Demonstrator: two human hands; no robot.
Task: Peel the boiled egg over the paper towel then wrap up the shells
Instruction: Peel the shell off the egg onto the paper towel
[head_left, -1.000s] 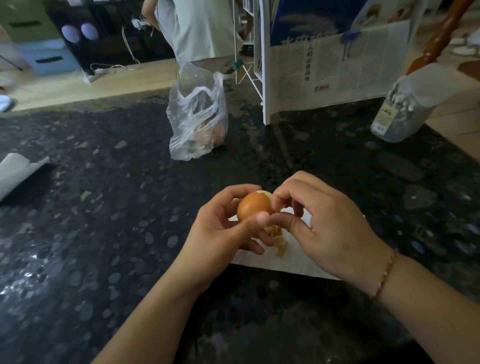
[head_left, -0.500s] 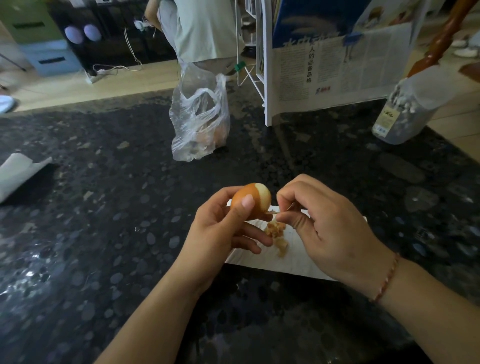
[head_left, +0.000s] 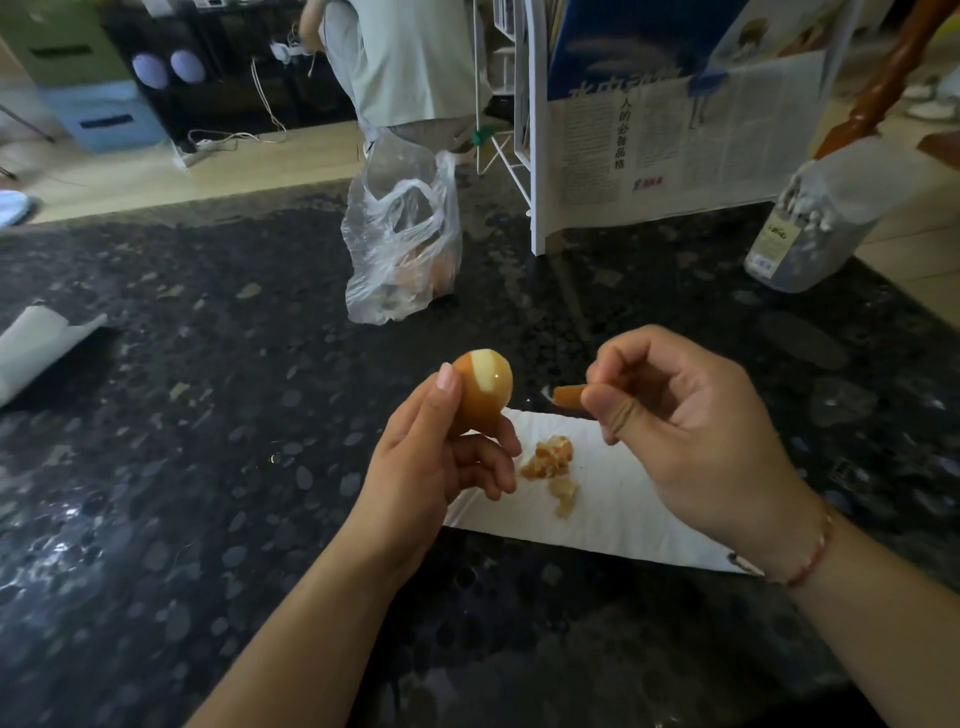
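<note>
- Head view: the egg (head_left: 482, 391), with more white bared than a second ago, is being gripped by the left hand (head_left: 441, 467) beside the paper towel (head_left: 618, 499).
- A freshly torn shell strip (head_left: 567, 394) is being pinched by the right hand (head_left: 691, 431) above the shell pile (head_left: 551, 462); peeling is judged early.

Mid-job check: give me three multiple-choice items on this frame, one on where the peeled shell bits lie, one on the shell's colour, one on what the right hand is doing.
1. The loose shell bits lie
A. in the plastic bag
B. on the paper towel
C. on the bare counter

2. The egg has shell coloured
A. brown-orange
B. white
C. blue

3. The right hand
A. lies flat on the counter
B. grips the egg
C. pinches a shell piece

Key: B, the bits sit on the white towel; A, brown-orange shell round a pale peeled strip; C, its thumb and fingers pinch the piece apart from the egg, which the left hand holds.
</note>
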